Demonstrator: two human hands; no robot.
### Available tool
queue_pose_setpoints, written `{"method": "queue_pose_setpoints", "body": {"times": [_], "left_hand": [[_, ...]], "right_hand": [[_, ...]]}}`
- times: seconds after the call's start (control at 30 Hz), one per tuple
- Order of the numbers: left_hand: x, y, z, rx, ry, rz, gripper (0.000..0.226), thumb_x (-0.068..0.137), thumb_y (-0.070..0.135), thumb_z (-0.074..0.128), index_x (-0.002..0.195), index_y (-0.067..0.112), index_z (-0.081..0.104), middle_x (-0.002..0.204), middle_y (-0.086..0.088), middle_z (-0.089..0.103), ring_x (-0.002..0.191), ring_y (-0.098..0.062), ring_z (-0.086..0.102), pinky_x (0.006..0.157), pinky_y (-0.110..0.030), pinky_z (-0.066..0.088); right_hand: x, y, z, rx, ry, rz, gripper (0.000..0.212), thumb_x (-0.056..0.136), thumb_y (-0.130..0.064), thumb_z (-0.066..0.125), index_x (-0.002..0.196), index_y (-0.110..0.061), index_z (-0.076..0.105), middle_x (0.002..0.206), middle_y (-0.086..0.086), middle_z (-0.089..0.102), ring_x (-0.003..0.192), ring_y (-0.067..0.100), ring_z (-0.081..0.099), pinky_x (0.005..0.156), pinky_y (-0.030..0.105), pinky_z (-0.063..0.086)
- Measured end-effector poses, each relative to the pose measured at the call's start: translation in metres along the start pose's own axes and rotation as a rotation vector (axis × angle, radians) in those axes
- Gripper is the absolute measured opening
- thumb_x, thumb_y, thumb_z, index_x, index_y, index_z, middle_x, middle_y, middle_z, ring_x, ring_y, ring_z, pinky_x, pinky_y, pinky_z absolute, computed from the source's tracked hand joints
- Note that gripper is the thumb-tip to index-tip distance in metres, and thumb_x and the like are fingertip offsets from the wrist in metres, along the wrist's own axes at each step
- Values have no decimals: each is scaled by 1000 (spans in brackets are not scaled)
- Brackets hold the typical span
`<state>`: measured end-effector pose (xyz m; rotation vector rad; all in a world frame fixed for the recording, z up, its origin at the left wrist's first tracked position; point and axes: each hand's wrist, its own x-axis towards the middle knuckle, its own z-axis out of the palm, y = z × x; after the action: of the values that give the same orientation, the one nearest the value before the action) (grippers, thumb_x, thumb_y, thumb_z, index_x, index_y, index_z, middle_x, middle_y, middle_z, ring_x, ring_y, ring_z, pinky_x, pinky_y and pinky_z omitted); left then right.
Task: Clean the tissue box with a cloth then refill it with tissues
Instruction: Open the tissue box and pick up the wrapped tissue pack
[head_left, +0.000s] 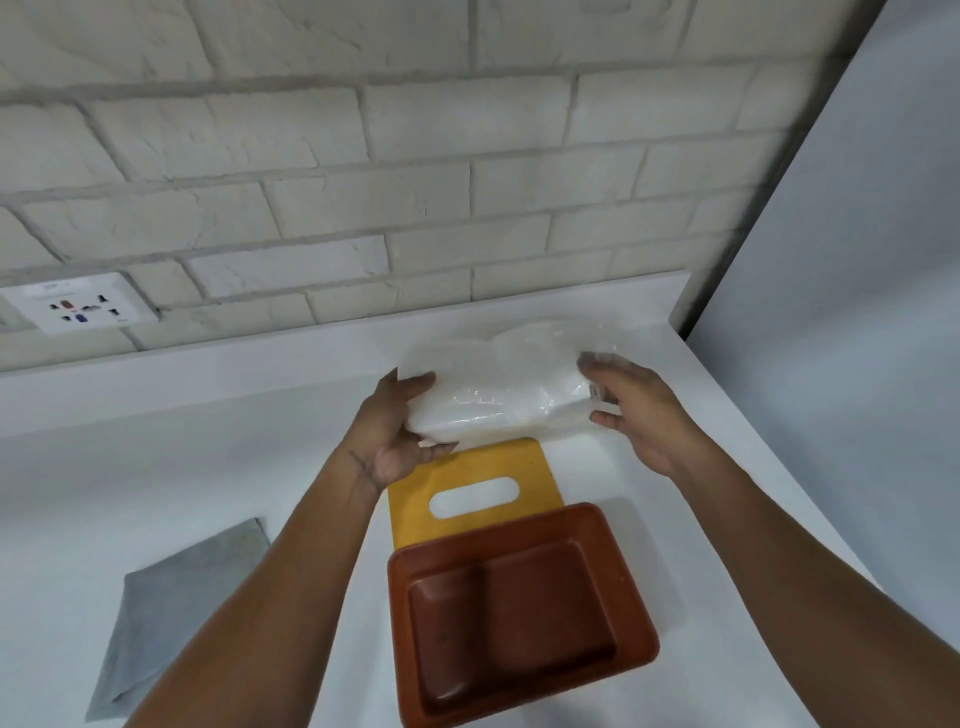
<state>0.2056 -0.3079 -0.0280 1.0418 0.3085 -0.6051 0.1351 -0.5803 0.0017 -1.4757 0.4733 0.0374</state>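
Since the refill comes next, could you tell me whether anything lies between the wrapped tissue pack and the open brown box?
Nothing visible blocks it. The plastic-wrapped white tissue pack, held by the left hand and right hand, is above the yellow slotted lid; the brown box sits open and empty.

**Both arms reach forward, hands closed on one pack**

The left hand (397, 426) grips the near-left end of the tissue pack (493, 384), thumb on top, palm turned up, fingers curled underneath. The right hand (636, 410) clasps the right end, fingers spread along its side. Both forearms are bare and stretched forward, wrists nearly level.
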Motion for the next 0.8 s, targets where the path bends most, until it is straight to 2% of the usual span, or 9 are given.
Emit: {"method": "queue_pose_setpoints", "body": {"times": [0.1, 0.23, 0.37, 0.43, 0.5, 0.57, 0.67, 0.73, 0.8], "left_hand": [[-10, -5, -9, -102, -18, 84, 42, 96, 9, 66, 134, 24, 59, 132, -14, 70, 114, -44, 70, 87, -71, 56], [-22, -8, -14, -120, -56, 91, 52, 92, 7, 66, 141, 21, 58, 133, -16, 71, 109, -43, 73, 77, -61, 60], [-29, -5, -21, -117, -59, 89, 63, 87, 8, 68, 148, 15, 54, 138, -19, 67, 112, -41, 72, 77, -56, 62], [-34, -1, -26, -141, -57, 91, 63, 87, 10, 67, 149, 11, 54, 135, -18, 69, 106, -38, 75, 73, -50, 64], [-37, 3, -31, -176, -69, 92, 61, 88, 12, 66, 147, 7, 56, 127, -16, 72, 101, -35, 77, 71, -46, 64], [-37, 2, -38, -182, -70, 110, 61, 87, 14, 65, 148, 7, 56, 126, -15, 72, 102, -33, 76, 73, -45, 65], [-38, -5, -46, -162, -52, 117, 65, 88, 17, 66, 151, 9, 53, 136, -15, 66, 109, -34, 74, 83, -54, 64], [-39, -13, -51, -176, -41, 118, 61, 88, 17, 66, 148, 10, 56, 131, -14, 69, 109, -35, 74, 93, -59, 58], [-40, -17, -54, -196, -28, 138, 49, 88, 15, 66, 137, 13, 62, 124, -14, 72, 105, -35, 74, 94, -61, 55]], "right_hand": [[-11, 2, 2, 384, -9, 123, 36, 94, -38, 54, 115, -16, 72, 107, 1, 68, 98, 21, 63, 99, 47, 51], [-17, 13, 7, 320, 15, 205, 23, 91, -28, 65, 110, -15, 69, 111, 6, 66, 97, 27, 67, 89, 45, 57], [-20, 14, 17, 362, -72, 256, 50, 83, -47, 75, 121, -16, 67, 106, 2, 72, 98, 28, 70, 91, 43, 54], [-21, 13, 16, 549, -99, 276, 48, 86, -55, 66, 112, -14, 70, 89, -2, 70, 84, 26, 69, 94, 45, 49], [-24, 11, 17, 700, -156, 267, 47, 93, -53, 52, 111, -14, 71, 90, -1, 72, 79, 23, 70, 86, 42, 55], [-28, 10, 25, 617, -170, 246, 33, 100, -32, 49, 116, -11, 68, 96, 6, 75, 80, 23, 72, 68, 37, 61], [-30, 11, 38, 235, -105, 227, 15, 99, -9, 55, 101, -8, 70, 81, 8, 73, 64, 21, 71, 61, 34, 62], [-28, 11, 43, 138, -108, 244, 16, 97, -19, 63, 103, -7, 71, 82, 10, 66, 69, 22, 66, 66, 35, 63], [-24, 14, 45, 129, -114, 272, 32, 94, -35, 68, 115, -11, 70, 96, 11, 68, 83, 26, 67, 70, 36, 63]]}}
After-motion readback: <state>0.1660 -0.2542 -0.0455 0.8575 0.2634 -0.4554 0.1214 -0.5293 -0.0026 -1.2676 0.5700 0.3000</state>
